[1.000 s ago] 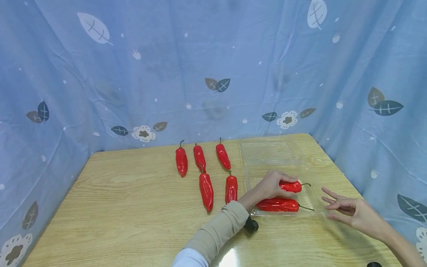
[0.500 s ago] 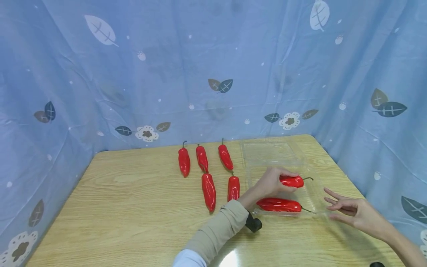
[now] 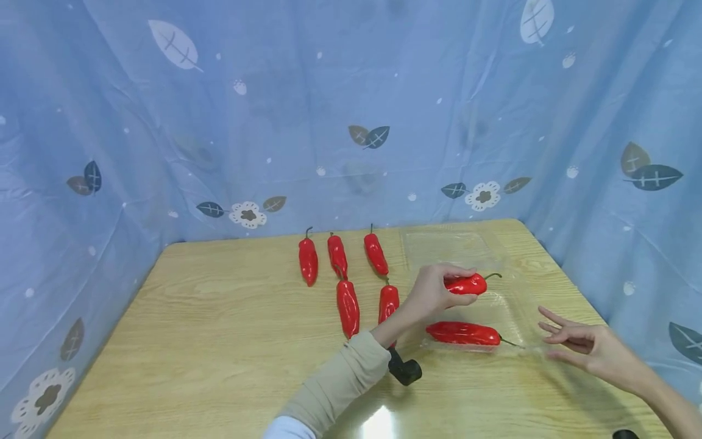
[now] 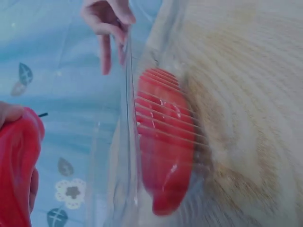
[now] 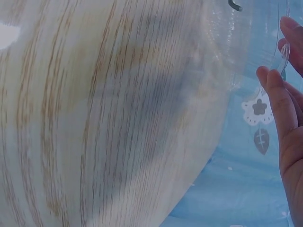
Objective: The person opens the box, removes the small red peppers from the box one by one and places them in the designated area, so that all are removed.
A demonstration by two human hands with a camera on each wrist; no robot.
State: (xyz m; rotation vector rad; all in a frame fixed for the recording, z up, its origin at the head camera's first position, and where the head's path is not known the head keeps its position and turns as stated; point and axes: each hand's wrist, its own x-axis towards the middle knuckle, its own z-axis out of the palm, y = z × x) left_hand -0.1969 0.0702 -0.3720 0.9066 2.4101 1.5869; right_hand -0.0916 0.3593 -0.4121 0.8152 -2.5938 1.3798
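Observation:
My left hand (image 3: 433,292) grips a red pepper (image 3: 467,284) by its sides, above the clear plastic container (image 3: 510,311). In the left wrist view this pepper (image 4: 16,175) is at the left edge, with fingers around it. A second red pepper (image 3: 463,333) lies along the container's near side, seen through the ribbed wall in the left wrist view. My right hand (image 3: 592,347) is at the container's right edge, with thumb and fingers apart. In the right wrist view its fingertips (image 5: 274,78) are right at the clear rim.
Several red peppers lie left of the container on the wooden table (image 3: 219,341), among them one pepper (image 3: 348,308) in the front row and one pepper (image 3: 308,262) at the back left. The container's transparent lid (image 3: 450,247) is laid back. A blue patterned curtain (image 3: 274,122) encloses the table.
My left hand has lifted the pepper up from beside the other one in the container and shifted it slightly left. My right hand has stayed at the container's edge.

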